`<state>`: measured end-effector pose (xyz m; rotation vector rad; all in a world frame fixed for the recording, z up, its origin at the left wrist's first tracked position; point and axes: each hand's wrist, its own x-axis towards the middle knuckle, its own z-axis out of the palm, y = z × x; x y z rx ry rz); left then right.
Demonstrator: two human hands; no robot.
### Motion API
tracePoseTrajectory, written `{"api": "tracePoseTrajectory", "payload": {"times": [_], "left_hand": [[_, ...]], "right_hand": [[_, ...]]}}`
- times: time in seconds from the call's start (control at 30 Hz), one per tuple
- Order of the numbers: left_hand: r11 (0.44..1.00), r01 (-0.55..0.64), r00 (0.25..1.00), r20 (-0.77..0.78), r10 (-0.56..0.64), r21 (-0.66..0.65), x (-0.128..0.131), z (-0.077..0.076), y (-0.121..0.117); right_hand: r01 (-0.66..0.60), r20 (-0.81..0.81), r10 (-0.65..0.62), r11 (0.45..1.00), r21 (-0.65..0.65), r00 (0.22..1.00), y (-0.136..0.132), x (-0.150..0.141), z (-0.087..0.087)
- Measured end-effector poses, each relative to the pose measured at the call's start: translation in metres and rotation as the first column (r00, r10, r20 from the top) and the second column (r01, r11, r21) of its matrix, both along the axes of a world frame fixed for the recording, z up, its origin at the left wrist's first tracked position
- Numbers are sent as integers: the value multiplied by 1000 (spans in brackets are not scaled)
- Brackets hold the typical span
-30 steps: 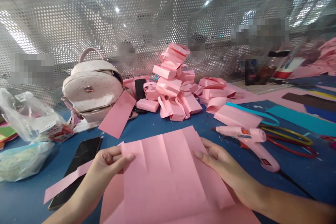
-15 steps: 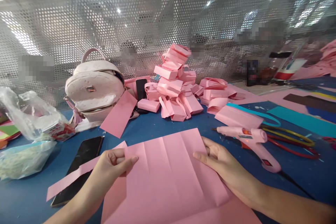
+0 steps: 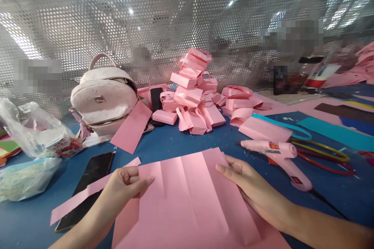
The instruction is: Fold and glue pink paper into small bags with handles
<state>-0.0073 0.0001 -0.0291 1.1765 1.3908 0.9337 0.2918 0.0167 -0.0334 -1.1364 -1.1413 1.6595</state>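
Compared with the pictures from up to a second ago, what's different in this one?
The far edge of the creased pink sheet has dipped slightly toward the person, and the left hand has shifted a little to the right and nearer. Nothing was taken hold of or let go: both that hand and the right hand still hold the sheet. The glue gun and backpack stayed put.

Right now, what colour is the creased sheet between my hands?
The creased sheet is plain pink, best seen in the head view.
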Motion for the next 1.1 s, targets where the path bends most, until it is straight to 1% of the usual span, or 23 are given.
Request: {"api": "tracePoseTrajectory", "payload": {"times": [0.1, 0.17, 0.27, 0.37, 0.43, 0.57, 0.7, 0.83, 0.93, 1.03, 1.1], "left_hand": [[999, 39, 999, 14, -39, -28, -5, -7, 3], [998, 39, 999, 3, -39, -46, -7, -8, 4], [998, -8, 1000, -26, 6, -55, -5, -3, 3], [997, -13, 1000, -9, 12, -72, -1, 2, 1], [997, -10, 1000, 17, 11, -76, 1, 4, 1], [997, -22, 998, 50, 25, -69, 3, 2, 1], [998, -42, 996, 76, 46, -49, 2, -1, 1], [996, -62, 997, -40, 64, 59, 0, -3, 2], [992, -62, 995, -74, 70, 106, 0, -2, 2], [992, -88, 994, -51, 93, 90, 1, -1, 1], [993, -102, 994, -20, 103, 52, 2, 1, 1]], "right_hand": [[14, 38, -15, 1000, 3, 999, 1, 1, -3], [20, 56, -21, 999, 30, 998, 2, 0, -3], [68, 89, -72, 997, 45, 993, 2, -1, -2], [118, 112, -118, 993, 5, 987, 1, 0, -3], [150, 134, -146, 989, -17, 980, 0, 2, -6], [235, 202, -222, 971, -40, 954, 1, 5, -15], [234, 221, -219, 971, -45, 950, 1, 6, -17], [247, 210, -233, 968, -47, 950, 0, 5, -15], [245, 190, -234, 969, -33, 953, 0, 5, -14], [243, 161, -237, 970, -19, 958, 0, 5, -12], [214, 135, -209, 977, -22, 969, 0, 5, -10]]}}
